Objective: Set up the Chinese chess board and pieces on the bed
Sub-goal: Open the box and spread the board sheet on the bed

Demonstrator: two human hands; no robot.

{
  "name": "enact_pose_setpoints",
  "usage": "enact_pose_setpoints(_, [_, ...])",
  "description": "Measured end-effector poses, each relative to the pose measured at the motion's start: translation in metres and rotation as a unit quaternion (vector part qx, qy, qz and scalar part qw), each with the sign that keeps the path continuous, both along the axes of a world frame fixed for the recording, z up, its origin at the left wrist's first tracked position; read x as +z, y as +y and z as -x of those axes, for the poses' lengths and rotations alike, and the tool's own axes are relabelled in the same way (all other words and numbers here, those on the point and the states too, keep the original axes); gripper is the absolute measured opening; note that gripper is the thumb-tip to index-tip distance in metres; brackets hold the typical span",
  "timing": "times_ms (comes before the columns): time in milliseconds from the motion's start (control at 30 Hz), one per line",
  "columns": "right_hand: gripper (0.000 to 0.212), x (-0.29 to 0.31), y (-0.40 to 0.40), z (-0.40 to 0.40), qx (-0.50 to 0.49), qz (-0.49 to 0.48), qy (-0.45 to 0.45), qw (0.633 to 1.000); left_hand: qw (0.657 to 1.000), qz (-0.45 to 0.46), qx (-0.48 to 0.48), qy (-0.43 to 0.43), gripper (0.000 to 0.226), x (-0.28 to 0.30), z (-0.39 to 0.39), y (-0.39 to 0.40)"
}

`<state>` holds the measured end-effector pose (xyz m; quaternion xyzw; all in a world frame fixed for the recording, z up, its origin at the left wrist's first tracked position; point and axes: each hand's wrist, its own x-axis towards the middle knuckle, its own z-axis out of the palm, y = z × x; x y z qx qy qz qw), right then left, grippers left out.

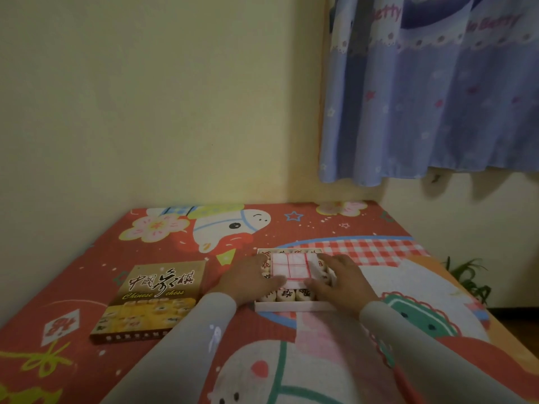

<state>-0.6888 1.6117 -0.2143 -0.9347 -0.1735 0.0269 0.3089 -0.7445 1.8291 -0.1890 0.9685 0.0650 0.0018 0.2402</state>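
The bed (291,360) is covered in a matt printed cloth sheet, soft-looking, with cartoon figures on red. The box lid (151,301) looks like glossy printed cardboard in gold and brown. The open tray (291,307) has white walls that look like plain matt card. The chess pieces (284,295) in it are pale and smooth, like light wood, with inked characters. The folded board (291,266) on top appears to be thin white sheet with red lines. The curtain (437,97) is thin blue printed fabric. The wall (160,112) is matt painted yellow.
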Motion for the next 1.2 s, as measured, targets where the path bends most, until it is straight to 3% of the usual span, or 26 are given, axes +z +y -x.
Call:
enact_pose_setpoints(200, [0.044, 0.000, 0.024, -0.011, 0.046, 0.057, -0.025, 0.997, 0.997, -0.052, -0.008, -0.056, 0.040, -0.014, -0.022, -0.015])
enact_pose_setpoints(367, [0.022, 0.002, 0.027, -0.016, 0.039, 0.036, -0.044, 0.998, 0.996, 0.014, -0.019, -0.081, 0.034, -0.016, -0.024, -0.014])
enact_pose_setpoints(500, [0.020, 0.018, 0.025, -0.004, 0.039, -0.084, 0.018, 0.996, 0.990, 0.091, -0.050, -0.096, 0.050, -0.003, -0.015, -0.013])
enact_pose_setpoints(567, [0.020, 0.030, 0.019, 0.001, 0.035, -0.162, 0.060, 0.984, 0.985, 0.115, -0.065, -0.108, 0.047, 0.010, -0.004, -0.014])
enact_pose_setpoints(667, [0.029, 0.051, 0.010, 0.010, 0.036, -0.237, 0.112, 0.964, 0.966, 0.241, -0.072, -0.065, 0.041, 0.034, 0.017, -0.015])
enact_pose_setpoints(733, [0.029, 0.064, 0.002, 0.024, 0.032, -0.303, 0.158, 0.939, 0.960, 0.260, -0.088, -0.060, 0.042, 0.046, 0.032, -0.017])
enact_pose_setpoints(833, [0.026, 0.077, -0.003, 0.040, 0.020, -0.367, 0.227, 0.902, 0.962, 0.243, -0.068, -0.102, 0.012, 0.055, 0.045, -0.021])
enact_pose_setpoints(933, [0.033, 0.091, -0.008, 0.061, 0.020, -0.399, 0.246, 0.883, 0.956, 0.255, -0.038, -0.137, 0.019, 0.067, 0.061, -0.027])
enact_pose_setpoints(1033, [0.030, 0.104, -0.015, 0.080, 0.016, -0.436, 0.264, 0.861, 0.948, 0.278, -0.022, -0.152, 0.051, 0.078, 0.077, -0.032])
enact_pose_setpoints(1100, [0.034, 0.106, -0.020, 0.090, 0.019, -0.460, 0.273, 0.844, 0.942, 0.300, -0.001, -0.152, 0.057, 0.077, 0.084, -0.032])
enact_pose_setpoints(1200, [0.029, 0.103, -0.025, 0.099, 0.022, -0.451, 0.253, 0.856, 0.938, 0.320, 0.016, -0.135, 0.058, 0.079, 0.093, -0.035])
